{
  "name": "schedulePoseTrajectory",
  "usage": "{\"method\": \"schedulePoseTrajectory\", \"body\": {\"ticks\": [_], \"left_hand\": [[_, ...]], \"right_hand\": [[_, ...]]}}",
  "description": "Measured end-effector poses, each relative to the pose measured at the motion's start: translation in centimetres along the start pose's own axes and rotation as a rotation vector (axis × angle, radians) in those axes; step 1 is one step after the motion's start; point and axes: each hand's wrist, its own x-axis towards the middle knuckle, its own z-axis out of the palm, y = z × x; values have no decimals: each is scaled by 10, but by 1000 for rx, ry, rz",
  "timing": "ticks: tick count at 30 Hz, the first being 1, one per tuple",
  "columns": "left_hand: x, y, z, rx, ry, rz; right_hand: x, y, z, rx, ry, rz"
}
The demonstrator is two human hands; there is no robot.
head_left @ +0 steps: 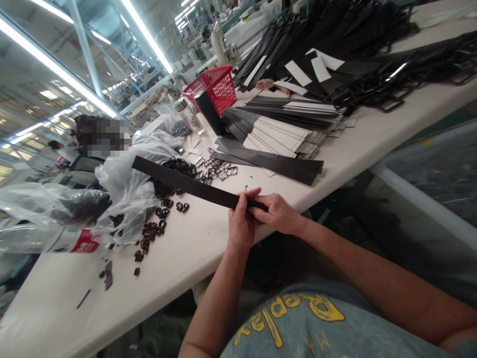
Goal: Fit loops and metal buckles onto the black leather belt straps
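Left hand [241, 223] is pinching the black strap [186, 185], thumb on top; right hand [279, 213] is clamping on its near end, just beside the left. The strap is lying across the left grip, its free length pointing between nine and ten o'clock above the desk [179, 278]. Step in hand, by judgement: both hands are working that near end; its detail is hiding under the fingers. Next move is probably calling for a steady left pinch while the right is adjusting the end. Outward: metal buckles [223, 174] are lying toward eleven o'clock, brown loops [151, 231] near nine, pale-ended strips [276, 135] toward one.
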Motion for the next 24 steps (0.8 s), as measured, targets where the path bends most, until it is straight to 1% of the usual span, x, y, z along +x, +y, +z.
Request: {"method": "schedulePoseTrajectory", "body": {"ticks": [3, 7, 10, 13, 15, 17, 20, 24], "left_hand": [[-1, -2, 1, -21, 6, -12], [-5, -1, -2, -72, -22, 74], [-4, -1, -3, -30, -57, 130], [-1, -2, -3, 35, -98, 159], [1, -3, -2, 68, -109, 145], [2, -4, -2, 83, -108, 102], [2, -6, -3, 78, -120, 32], [2, -7, -5, 153, -135, 3]], "right_hand": [[1, -1, -1, 5, -9, 28], [2, -5, -3, 56, -69, 89], [2, -8, -4, 14, -72, 96], [2, -8, -3, -63, -47, 83], [1, -7, -3, -122, -21, 79], [1, -4, -3, -133, -29, 65], [1, 2, -6, -53, -75, 4], [1, 8, -10, 41, -84, -55]]}}
